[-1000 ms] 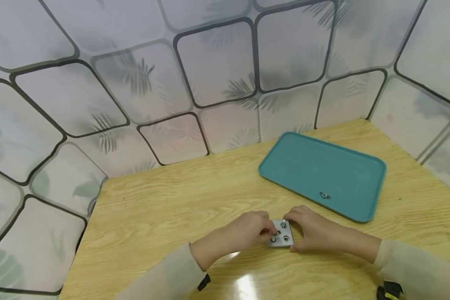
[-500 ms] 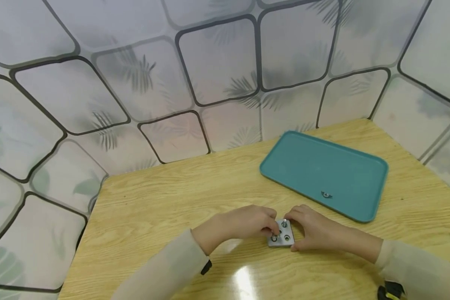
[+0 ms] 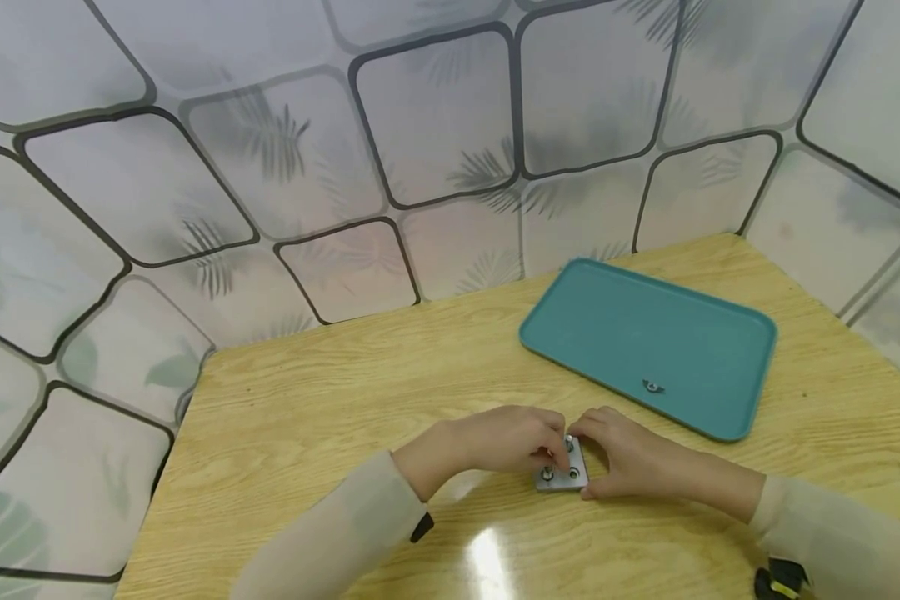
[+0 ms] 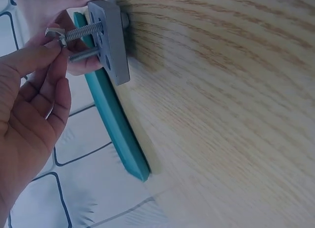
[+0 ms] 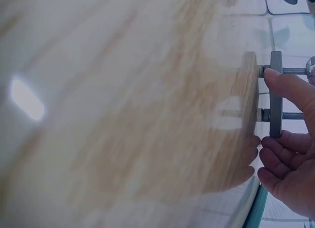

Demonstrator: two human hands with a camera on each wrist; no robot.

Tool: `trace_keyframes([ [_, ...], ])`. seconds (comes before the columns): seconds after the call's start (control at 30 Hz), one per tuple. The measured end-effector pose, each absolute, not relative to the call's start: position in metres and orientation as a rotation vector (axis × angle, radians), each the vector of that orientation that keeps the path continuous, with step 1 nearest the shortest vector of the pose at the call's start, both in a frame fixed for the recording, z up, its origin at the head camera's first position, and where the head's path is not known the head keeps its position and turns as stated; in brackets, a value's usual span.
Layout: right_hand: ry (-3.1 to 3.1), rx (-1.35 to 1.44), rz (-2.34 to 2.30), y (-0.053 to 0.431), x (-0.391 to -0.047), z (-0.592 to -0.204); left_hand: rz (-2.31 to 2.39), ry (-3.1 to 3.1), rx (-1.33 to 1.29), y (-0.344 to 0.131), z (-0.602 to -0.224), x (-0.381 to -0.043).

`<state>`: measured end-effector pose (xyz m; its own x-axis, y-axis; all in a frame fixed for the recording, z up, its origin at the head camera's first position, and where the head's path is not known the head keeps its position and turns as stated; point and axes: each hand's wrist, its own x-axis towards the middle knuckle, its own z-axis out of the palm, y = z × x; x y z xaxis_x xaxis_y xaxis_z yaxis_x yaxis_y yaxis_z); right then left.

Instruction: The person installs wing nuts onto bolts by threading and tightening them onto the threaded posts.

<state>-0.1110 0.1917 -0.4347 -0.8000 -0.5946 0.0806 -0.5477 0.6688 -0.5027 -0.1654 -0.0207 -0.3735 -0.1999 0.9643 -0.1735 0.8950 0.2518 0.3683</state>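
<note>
In the head view, a small grey metal plate (image 3: pixel 570 479) with several holes lies on the table. Two threaded bolts stand up through it, their heads underneath. My left hand (image 3: pixel 513 437) comes in from the left. Its thumb and a finger pinch a wing nut (image 4: pixel 55 35) at the free end of one bolt (image 4: pixel 83 32), seen in the left wrist view; the other bolt (image 4: pixel 83 54) is beside it. My right hand (image 3: pixel 633 458) grips the plate's right edge between thumb and fingers. Left fingers hide part of the plate in the head view.
A teal tray (image 3: pixel 645 333) lies on the wooden table (image 3: pixel 345 392) beyond my hands, with another wing nut (image 3: pixel 652 386) near its front edge. Patterned curtain walls (image 3: pixel 450 125) stand behind and beside the table.
My left hand has shifted slightly right and its fingers now cover more of the plate. The right hand keeps its grip; plate and tray stay put.
</note>
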Motion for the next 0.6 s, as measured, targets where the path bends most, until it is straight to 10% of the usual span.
trace_keyframes([
  [0.6, 2.785, -0.93, -0.762, 0.186, -0.117, -0.435, 0.636, 2.193, 1.38, -0.05, -0.379, -0.166],
])
